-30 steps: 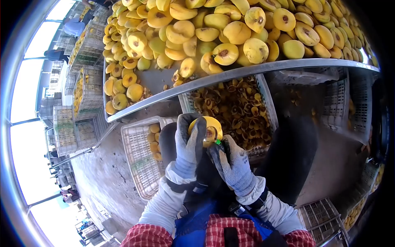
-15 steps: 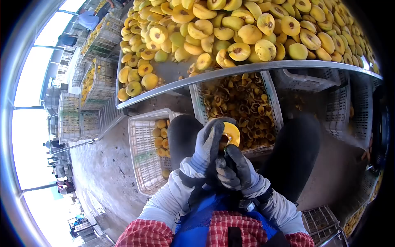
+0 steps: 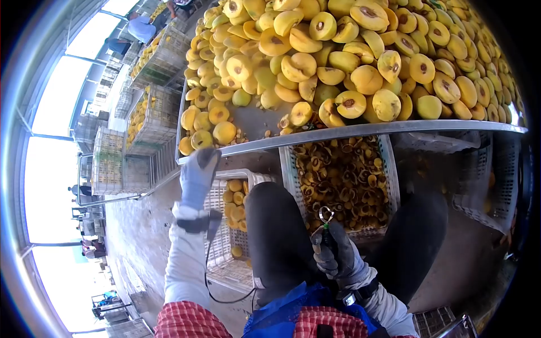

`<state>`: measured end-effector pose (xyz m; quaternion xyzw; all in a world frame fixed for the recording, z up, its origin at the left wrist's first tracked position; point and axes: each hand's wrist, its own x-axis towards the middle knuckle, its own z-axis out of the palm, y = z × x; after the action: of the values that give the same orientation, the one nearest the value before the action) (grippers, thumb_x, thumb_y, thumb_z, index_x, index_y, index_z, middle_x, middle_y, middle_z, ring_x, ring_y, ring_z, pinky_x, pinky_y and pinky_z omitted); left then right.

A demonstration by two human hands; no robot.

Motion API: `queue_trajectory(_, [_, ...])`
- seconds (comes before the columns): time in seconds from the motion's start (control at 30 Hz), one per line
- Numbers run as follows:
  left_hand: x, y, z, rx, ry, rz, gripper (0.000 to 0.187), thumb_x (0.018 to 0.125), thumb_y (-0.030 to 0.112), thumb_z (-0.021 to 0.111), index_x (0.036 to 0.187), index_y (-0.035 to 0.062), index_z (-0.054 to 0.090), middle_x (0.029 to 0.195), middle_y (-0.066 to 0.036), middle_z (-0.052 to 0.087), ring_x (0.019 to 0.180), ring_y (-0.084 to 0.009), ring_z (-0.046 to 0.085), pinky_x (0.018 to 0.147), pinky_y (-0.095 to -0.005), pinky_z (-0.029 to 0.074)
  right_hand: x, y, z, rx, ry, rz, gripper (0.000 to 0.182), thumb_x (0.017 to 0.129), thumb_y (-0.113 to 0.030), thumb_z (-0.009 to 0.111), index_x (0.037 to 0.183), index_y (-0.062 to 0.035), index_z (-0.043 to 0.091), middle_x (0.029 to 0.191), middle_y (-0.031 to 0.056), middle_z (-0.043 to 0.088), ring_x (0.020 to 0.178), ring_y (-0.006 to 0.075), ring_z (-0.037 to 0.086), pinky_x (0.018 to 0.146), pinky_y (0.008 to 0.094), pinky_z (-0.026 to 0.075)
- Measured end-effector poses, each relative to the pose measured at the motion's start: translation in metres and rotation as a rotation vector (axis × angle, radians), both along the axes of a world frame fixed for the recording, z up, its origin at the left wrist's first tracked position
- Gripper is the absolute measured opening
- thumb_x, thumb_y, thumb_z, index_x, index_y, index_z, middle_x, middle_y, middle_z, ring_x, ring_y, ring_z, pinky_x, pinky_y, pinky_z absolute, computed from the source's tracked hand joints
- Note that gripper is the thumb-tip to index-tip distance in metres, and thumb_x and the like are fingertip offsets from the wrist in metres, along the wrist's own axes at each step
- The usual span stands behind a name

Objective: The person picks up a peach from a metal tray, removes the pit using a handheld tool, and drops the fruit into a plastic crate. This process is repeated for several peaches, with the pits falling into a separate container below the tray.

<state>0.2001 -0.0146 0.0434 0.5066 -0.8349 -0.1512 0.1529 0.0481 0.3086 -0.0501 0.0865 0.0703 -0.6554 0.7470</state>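
My gloved left hand [image 3: 199, 172] is stretched out to the table's left front corner, just above the white crate of whole fruit halves [image 3: 234, 265]; its fingers are bunched and blurred, and whatever they hold, if anything, cannot be made out. In front of my lap my gloved right hand [image 3: 336, 252] is closed round the handle of a pitting tool, whose looped metal end [image 3: 326, 214] points up. Past the tool, a crate of pits and scraps [image 3: 344, 183] sits between my knees. Yellow halved fruit [image 3: 366, 79] is heaped on the metal table [image 3: 315, 135].
Stacked crates of fruit [image 3: 135, 163] stand at the left, with a person in a light blue shirt [image 3: 141, 27] behind them. More crates [image 3: 490, 186] are under the table at the right. A cable loops beside my left knee.
My left hand has moved from beside my right hand to the table's left corner. The yellow fruit half is no longer between my hands. The tool's looped end now shows. The view has shifted.
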Motion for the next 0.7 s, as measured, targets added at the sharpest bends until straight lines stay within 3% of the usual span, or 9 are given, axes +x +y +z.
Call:
queue_trajectory(0.07, [-0.036,-0.06,0.001,-0.115,-0.117,-0.012,0.04,0.08,0.037,0.068,0.103,0.005,0.064,0.101,-0.013,0.066,0.088,-0.0281,0.065,0.078,-0.0373,0.05,-0.001,-0.003,-0.001,0.163,0.059,-0.012,0.047,0.097,-0.048,0.039,0.096,-0.0035,0.054,0.055,0.0007,0.044,0.038,0.009,0.037,0.033,0.0212,0.029])
queue_trajectory(0.13, [-0.074,-0.106,-0.006,-0.214,-0.536,0.038,0.051,0.08,0.04,0.066,0.113,0.0015,0.057,0.106,-0.018,0.064,0.102,-0.0308,0.061,0.084,-0.0385,0.048,-0.005,-0.006,-0.001,0.332,0.175,-0.011,0.047,0.096,-0.05,0.042,0.094,-0.0043,0.053,0.055,0.0011,0.045,0.038,0.0089,0.038,0.033,0.0214,0.03])
queue_trajectory(0.2, [-0.075,-0.158,-0.051,-0.143,-0.743,-0.044,0.062,0.077,0.046,0.067,0.119,0.002,0.053,0.113,-0.02,0.061,0.109,-0.0328,0.057,0.088,-0.0416,0.046,-0.011,-0.012,0.008,0.415,0.225,-0.048,0.045,0.095,-0.049,0.045,0.091,-0.0051,0.052,0.055,0.0011,0.045,0.039,0.0092,0.039,0.034,0.0218,0.031])
queue_trajectory(0.23, [-0.083,-0.161,-0.062,-0.22,-0.741,-0.011,0.055,0.076,0.036,0.071,0.116,0.0012,0.054,0.105,-0.018,0.064,0.101,-0.0301,0.061,0.085,-0.0374,0.049,-0.013,-0.015,0.011,0.456,0.248,-0.068,0.044,0.094,-0.049,0.046,0.09,-0.0055,0.051,0.055,0.0011,0.045,0.039,0.0093,0.039,0.034,0.0219,0.032])
queue_trajectory(0.33, [-0.072,-0.199,-0.08,0.132,-0.275,-0.202,0.073,0.067,0.048,0.076,0.119,0.0028,0.052,0.105,-0.018,0.065,0.1,-0.0308,0.061,0.086,-0.0382,0.047,-0.014,-0.021,0.005,0.523,0.224,-0.096,0.043,0.094,-0.049,0.048,0.086,-0.0064,0.05,0.055,0.0011,0.045,0.038,0.0096,0.039,0.034,0.0222,0.032])
queue_trajectory(0.4, [-0.063,-0.195,-0.093,0.191,-0.104,-0.085,0.054,0.067,0.042,0.078,0.099,0.0015,0.063,0.093,-0.014,0.068,0.087,-0.0295,0.064,0.078,-0.0368,0.049,-0.015,-0.023,0.006,0.508,0.253,-0.117,0.039,0.095,-0.045,0.048,0.088,-0.0063,0.05,0.056,0.0012,0.045,0.038,0.0097,0.038,0.033,0.0221,0.032])
queue_trajectory(0.5, [-0.102,-0.071,-0.025,-0.025,0.098,-0.194,0.04,0.074,0.027,0.075,0.1,-0.0004,0.063,0.088,-0.012,0.066,0.082,-0.0218,0.063,0.074,-0.0326,0.049,-0.026,-0.026,0.015,0.452,0.385,-0.251,0.03,0.095,-0.034,0.051,0.091,-0.0044,0.051,0.059,0.0022,0.05,0.041,0.0122,0.044,0.036,0.024,0.036])
queue_trajectory(0.6, [-0.093,0.037,-0.032,0.62,0.525,-0.179,0.027,0.08,0.015,0.07,0.098,-0.0027,0.062,0.086,-0.009,0.062,0.078,-0.0144,0.059,0.072,-0.0276,0.048,-0.022,-0.028,0.016,0.342,0.695,-0.316,0.018,0.094,-0.02,0.053,0.096,-0.0013,0.051,0.066,0.0055,0.056,0.05,0.0166,0.053,0.045,0.028,0.043])
queue_trajectory(0.7, [-0.091,0.111,-0.037,0.805,0.372,-0.337,0.026,0.091,0.016,0.058,0.105,-0.0057,0.059,0.095,-0.006,0.062,0.085,-0.0123,0.057,0.077,-0.0243,0.046,-0.028,-0.033,0.031,0.204,1.428,-0.232,0.014,0.089,-0.009,0.055,0.099,0.0006,0.05,0.074,0.0172,0.059,0.066,0.03,0.062,0.058,0.0356,0.046])
